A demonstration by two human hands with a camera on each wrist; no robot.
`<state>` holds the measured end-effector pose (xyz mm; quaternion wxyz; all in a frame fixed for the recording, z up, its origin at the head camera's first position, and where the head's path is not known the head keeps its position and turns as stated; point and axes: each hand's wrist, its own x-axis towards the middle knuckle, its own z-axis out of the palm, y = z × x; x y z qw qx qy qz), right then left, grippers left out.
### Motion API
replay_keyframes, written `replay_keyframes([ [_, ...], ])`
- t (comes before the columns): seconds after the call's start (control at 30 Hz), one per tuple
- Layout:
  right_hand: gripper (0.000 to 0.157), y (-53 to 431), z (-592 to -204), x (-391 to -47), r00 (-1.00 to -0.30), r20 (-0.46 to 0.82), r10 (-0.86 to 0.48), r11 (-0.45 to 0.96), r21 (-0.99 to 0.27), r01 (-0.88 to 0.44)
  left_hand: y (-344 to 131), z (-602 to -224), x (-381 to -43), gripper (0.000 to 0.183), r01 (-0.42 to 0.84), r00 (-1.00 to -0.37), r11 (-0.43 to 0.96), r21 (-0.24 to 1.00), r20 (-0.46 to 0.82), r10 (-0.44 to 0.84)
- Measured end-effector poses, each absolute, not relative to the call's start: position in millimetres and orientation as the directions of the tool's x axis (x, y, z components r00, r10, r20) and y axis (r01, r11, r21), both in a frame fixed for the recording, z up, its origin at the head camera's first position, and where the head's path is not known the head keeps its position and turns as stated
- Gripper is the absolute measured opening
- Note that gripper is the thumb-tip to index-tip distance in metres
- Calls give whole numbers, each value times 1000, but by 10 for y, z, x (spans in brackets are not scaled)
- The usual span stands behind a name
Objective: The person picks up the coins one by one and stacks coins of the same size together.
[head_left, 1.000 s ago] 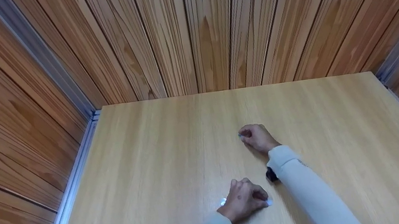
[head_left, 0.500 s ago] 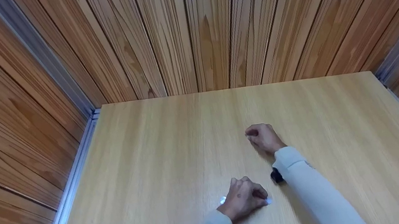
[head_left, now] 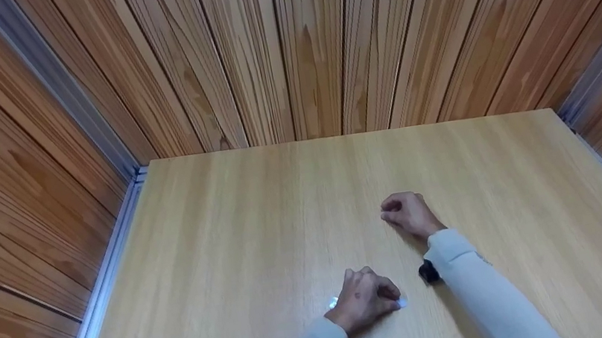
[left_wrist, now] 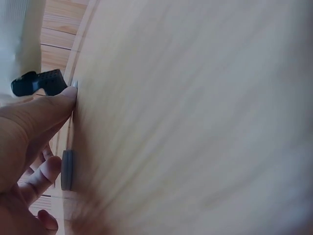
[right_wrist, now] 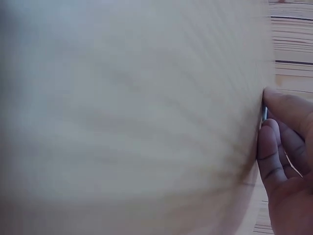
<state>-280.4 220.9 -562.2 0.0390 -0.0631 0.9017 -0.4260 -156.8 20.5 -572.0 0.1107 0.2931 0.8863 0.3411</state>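
Near the front of the table, my left hand [head_left: 363, 300] pinches a small pale flat piece [head_left: 401, 302] at its thumb and fingertip. Its thin edge [left_wrist: 75, 84] shows at the fingertip in the left wrist view. Behind that hand lies a small shiny thing [head_left: 333, 302]; in the left wrist view a grey disc [left_wrist: 67, 170] lies flat beside the curled fingers. Farther back and to the right, my right hand [head_left: 411, 215] is low at the tabletop. Its thumb and finger pinch a small thin flat piece [right_wrist: 264, 113], mostly hidden and seen edge-on in the right wrist view.
A light wooden tabletop [head_left: 238, 234] spreads around both hands. Wood-plank walls [head_left: 305, 46] stand at the back and both sides, with a metal rail [head_left: 109, 299] along the left edge. A black wrist camera [head_left: 429, 272] sits under the right sleeve.
My right hand has slid to the right and slightly toward me, along the tabletop. The left hand, its pale piece and the shiny thing have stayed in place.
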Motion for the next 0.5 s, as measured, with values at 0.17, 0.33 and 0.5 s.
replay_keyframes([
  [0.17,11,2290,-5613,-2733,-987,-47,-157,658,-749,-69,212,-5729,-1553,12,453,-806,594,665,21,592],
  [0.33,12,2352,-5585,-2667,-981,-81,-176,670,-740,-59,214,-5716,-1557,13,438,-809,604,666,-1,587],
  [0.5,13,2396,-5543,-2597,-976,-113,-188,678,-734,-45,219,-5716,-1559,12,441,-810,604,664,4,587],
])
